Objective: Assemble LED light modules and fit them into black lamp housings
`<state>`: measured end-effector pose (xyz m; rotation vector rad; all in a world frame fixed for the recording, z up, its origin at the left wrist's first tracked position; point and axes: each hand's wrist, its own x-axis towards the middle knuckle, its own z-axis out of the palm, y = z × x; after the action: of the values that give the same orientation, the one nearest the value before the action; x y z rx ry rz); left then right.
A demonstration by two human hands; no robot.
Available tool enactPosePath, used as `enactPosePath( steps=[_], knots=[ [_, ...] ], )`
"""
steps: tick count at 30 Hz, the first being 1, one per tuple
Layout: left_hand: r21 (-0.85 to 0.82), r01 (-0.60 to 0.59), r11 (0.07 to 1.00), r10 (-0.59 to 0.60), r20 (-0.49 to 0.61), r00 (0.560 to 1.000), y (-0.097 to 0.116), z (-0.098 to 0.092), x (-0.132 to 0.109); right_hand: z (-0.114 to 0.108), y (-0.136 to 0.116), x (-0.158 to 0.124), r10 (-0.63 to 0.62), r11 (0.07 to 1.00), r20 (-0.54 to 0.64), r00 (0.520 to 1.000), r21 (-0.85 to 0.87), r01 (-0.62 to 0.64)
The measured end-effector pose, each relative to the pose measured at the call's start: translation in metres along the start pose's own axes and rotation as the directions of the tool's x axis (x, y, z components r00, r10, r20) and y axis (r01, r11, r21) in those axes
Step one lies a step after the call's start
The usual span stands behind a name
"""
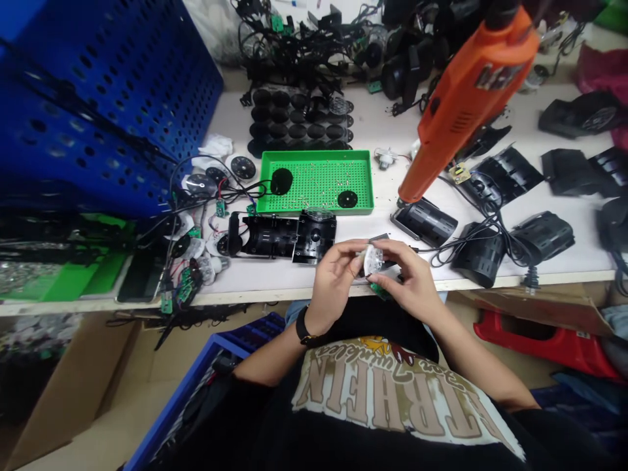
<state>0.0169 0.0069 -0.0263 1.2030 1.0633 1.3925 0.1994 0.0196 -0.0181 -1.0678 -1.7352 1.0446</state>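
Note:
My left hand pinches a small white part with a see-through, glassy face, just over the table's front edge. From the other side, the fingers of my right hand close around the same part. Under the right fingers a green circuit board shows, partly covered by the hand. Just beyond my hands lies an opened black plastic housing, next to another black housing.
A green perforated tray holds scattered screws and black discs. An orange electric screwdriver hangs above the table at right. Black housings with cables lie at right. A blue crate stands at left, near a phone.

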Motion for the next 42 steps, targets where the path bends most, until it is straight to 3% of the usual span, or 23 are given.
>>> enactPosePath(
  steps=[2,6,9,12,16,19,26,30,37,42],
  knots=[
    [0.198,-0.071,0.978,0.050,0.107,0.993,0.005,-0.006,0.002,-0.008,0.001,0.003,-0.057,0.993,-0.002,0.998,-0.100,0.056],
    [0.537,-0.249,0.806,0.117,0.268,0.956,0.026,-0.032,0.019,-0.027,0.005,0.014,-0.092,0.933,0.088,0.992,-0.341,0.116],
    [0.706,-0.320,0.632,0.093,0.342,0.935,0.045,-0.053,0.056,-0.038,0.003,0.024,-0.069,0.885,0.199,0.978,-0.439,0.152],
    [0.800,-0.347,0.490,-0.006,0.401,0.916,0.052,-0.064,0.113,-0.043,-0.004,0.030,-0.026,0.880,0.293,0.956,-0.446,0.161],
    [0.812,-0.257,0.525,-0.235,0.428,0.873,0.035,-0.059,0.188,-0.046,-0.011,0.029,-0.019,0.905,0.219,0.975,-0.412,0.110],
    [0.808,-0.219,0.546,-0.315,0.441,0.841,0.013,-0.048,0.219,-0.049,-0.011,0.019,-0.028,0.925,0.100,0.995,-0.374,0.064],
    [0.794,-0.174,0.582,-0.414,0.474,0.777,-0.007,-0.035,0.229,-0.066,0.000,-0.007,0.081,0.975,-0.127,0.989,-0.197,-0.105],
    [0.818,-0.134,0.560,-0.419,0.419,0.805,-0.008,-0.036,0.230,-0.064,0.004,-0.009,0.083,0.985,-0.208,0.974,-0.128,-0.112],
    [0.853,-0.082,0.515,-0.458,0.355,0.815,-0.004,-0.036,0.226,-0.047,-0.002,-0.001,0.076,0.993,-0.226,0.971,-0.073,-0.095],
    [0.826,-0.054,0.561,-0.432,0.347,0.832,0.006,-0.035,0.219,-0.045,-0.002,-0.006,0.097,0.994,-0.267,0.959,-0.029,-0.108]
  ],
)
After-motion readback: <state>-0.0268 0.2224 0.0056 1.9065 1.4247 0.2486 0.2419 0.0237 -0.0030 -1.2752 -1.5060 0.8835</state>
